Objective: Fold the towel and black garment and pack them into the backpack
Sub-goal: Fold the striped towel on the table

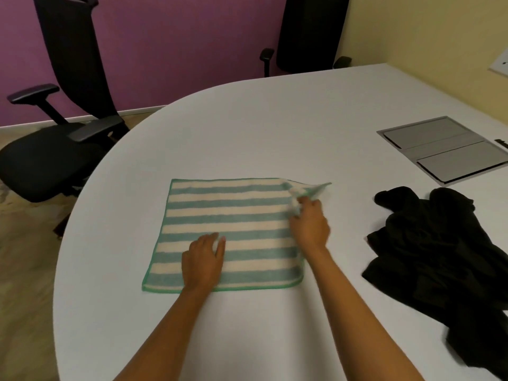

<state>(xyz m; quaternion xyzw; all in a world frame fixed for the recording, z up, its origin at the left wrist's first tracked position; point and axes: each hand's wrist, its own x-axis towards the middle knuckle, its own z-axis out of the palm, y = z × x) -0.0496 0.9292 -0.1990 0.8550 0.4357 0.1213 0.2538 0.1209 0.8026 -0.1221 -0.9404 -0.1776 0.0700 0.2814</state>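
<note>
Rounded white surface fills most of the view. A grey rectangular metal hatch with two flap lids sits flush in the surface at far right. Beyond the curved edge, a black office chair with armrests and a mesh back stands at left on the beige patterned floor. A second black chair stands at the far side. Purple wall behind; cream wall at right carries a pale socket plate.

A white rounded surface fills the room; a purple wall at 11 o'clock, a yellow wall at 1, two black chairs beyond.
</note>
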